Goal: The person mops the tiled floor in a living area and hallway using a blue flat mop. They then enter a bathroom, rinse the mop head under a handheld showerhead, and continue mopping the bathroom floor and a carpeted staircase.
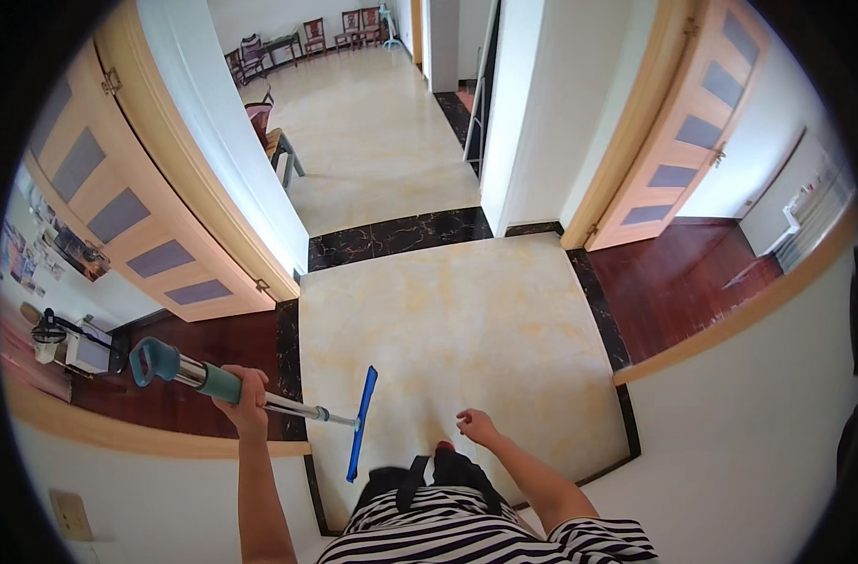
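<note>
My left hand (243,400) grips the metal pole (291,407) of a flat mop, just by its green sleeve (220,381). At the pole's upper end is a blue-green loop handle (154,361), tilted up to the left. The mop's long, narrow blue head (362,424) is over the pale floor (457,317) in front of me; I cannot tell whether it touches. My right hand (476,426) hangs in the air with loosely curled fingers and nothing visible in it. It is near my dark trousers (464,469), right of the mop head.
Wooden doors stand ajar on the left (154,233) and right (683,141), leading to dark red wooden floors. A black marble strip (401,236) crosses the floor ahead. Beyond it are a stool (281,151) with a bag (260,120) and several chairs (315,34) along the wall.
</note>
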Available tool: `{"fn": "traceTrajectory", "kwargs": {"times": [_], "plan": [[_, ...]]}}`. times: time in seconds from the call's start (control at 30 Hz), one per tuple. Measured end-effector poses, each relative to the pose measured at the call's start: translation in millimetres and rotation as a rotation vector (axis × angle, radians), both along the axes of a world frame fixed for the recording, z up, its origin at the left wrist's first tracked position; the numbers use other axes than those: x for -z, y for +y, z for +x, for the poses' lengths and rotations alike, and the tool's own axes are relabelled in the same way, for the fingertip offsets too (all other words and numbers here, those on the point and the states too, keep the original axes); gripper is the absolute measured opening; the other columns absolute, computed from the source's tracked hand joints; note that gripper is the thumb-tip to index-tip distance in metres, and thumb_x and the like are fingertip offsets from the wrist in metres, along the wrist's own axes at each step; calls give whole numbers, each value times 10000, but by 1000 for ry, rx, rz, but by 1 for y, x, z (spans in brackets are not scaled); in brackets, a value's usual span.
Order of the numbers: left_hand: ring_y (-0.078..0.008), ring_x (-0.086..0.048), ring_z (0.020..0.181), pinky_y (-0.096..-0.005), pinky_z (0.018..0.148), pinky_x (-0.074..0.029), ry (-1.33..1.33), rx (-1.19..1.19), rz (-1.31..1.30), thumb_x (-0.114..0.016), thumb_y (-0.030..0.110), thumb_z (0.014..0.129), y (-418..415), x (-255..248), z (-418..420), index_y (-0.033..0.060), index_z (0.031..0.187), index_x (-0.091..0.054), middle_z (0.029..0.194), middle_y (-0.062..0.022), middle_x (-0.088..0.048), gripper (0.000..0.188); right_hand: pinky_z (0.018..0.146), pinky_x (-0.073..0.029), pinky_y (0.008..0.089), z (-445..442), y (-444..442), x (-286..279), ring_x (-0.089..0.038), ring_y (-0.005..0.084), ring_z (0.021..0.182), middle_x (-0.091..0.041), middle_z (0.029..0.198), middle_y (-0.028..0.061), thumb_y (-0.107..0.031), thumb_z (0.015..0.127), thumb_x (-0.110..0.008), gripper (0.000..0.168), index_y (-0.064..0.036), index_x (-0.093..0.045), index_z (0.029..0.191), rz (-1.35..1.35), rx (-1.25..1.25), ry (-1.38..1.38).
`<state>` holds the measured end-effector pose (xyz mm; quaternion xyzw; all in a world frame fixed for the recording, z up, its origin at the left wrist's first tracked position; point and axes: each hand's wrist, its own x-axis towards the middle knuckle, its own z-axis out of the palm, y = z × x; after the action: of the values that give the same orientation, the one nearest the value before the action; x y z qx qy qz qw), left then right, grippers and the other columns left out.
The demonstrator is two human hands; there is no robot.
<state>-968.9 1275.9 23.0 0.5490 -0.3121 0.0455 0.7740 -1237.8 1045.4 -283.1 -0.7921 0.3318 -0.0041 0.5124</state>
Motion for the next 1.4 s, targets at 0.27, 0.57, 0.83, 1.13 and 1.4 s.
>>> {"fn": "traceTrajectory", "kwargs": {"times": [0.27,0.57,0.83,1.13,1.4], "plan": [[-53,-338,371,-248,500,-394,46,57,30,-504,-4,745,-147,2,134,42,694,-421,477,11,-384,108,559,-462,257,140,-128,-1,-584,142,592,-590,693,84,-150,723,-548,231,6,-546,894,136,-33,20],[-51,-400,396,-169,372,-341,66,122,-3,-545,-21,702,-320,18,327,28,664,-463,558,-49,-496,102,472,-463,249,167,-298,42,-570,143,534,-584,629,96,-90,685,-508,252,23,-551,906,197,384,332],[-57,-418,422,-187,391,-357,146,245,111,-531,-30,710,-480,21,474,42,671,-450,561,-38,-478,116,452,-451,247,284,-425,29,-559,144,540,-567,637,101,-66,689,-526,247,43,-533,911,380,494,339],[-88,-444,447,-215,408,-367,157,234,250,-539,-31,714,-655,-5,613,40,667,-416,548,-30,-458,150,478,-455,233,561,-662,19,-566,120,548,-579,647,72,-108,731,-525,155,12,-560,822,142,287,7],[-96,-461,467,-226,423,-382,109,214,262,-548,-45,697,-817,1,740,15,684,-463,561,-45,-475,105,452,-411,221,759,-810,-34,-526,100,490,-564,584,48,-182,773,-524,191,2,-539,725,49,101,-136]]}}
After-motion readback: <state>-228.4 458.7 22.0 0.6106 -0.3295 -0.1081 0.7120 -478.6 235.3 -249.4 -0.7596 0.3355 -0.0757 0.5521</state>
